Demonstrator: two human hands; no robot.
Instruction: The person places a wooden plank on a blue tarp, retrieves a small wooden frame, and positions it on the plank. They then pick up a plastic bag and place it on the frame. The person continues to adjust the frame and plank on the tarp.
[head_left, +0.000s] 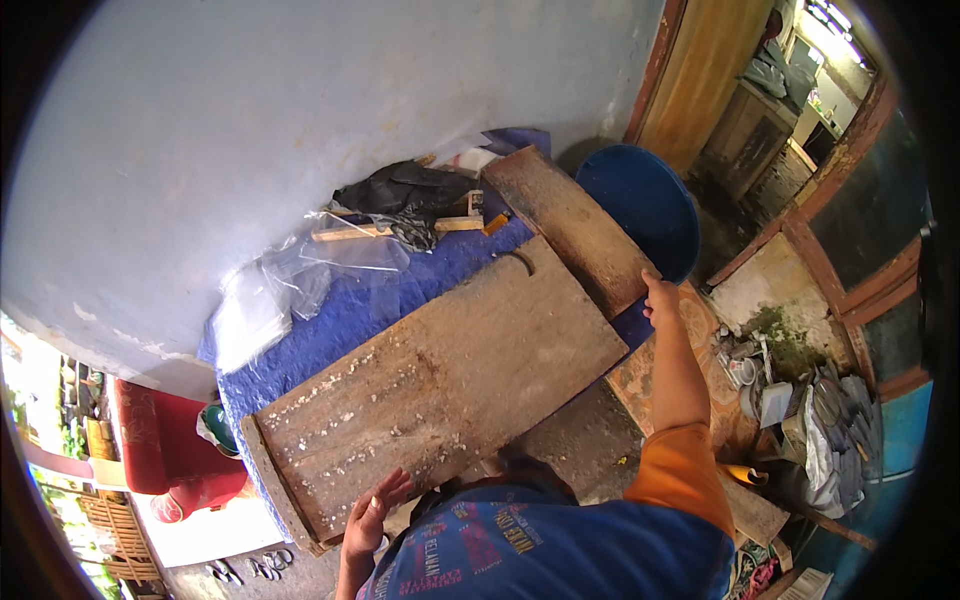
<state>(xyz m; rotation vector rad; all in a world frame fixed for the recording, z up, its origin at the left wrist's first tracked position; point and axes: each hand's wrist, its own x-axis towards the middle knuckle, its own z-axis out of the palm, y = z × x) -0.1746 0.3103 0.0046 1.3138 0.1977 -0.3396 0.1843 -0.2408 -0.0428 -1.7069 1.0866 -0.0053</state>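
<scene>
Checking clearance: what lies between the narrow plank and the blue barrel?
Nothing shows between them in the head view: the narrow plank overlaps the blue barrel, with the right hand at its end.

A blue-covered bench point(330, 330) carries a wide weathered board point(440, 380) and clear plastic sheeting point(300, 275)

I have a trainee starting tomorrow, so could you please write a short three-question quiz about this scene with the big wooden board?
1. True or false: the left hand rests on the near end of the large weathered wooden board.
2. What does the right hand touch? A) the round blue plastic tub B) the far corner of that board, beside the narrower brown plank C) the clear plastic sheet
3. What colour is the cloth under the board?

Key: 1 true; 2 B; 3 blue.
</scene>
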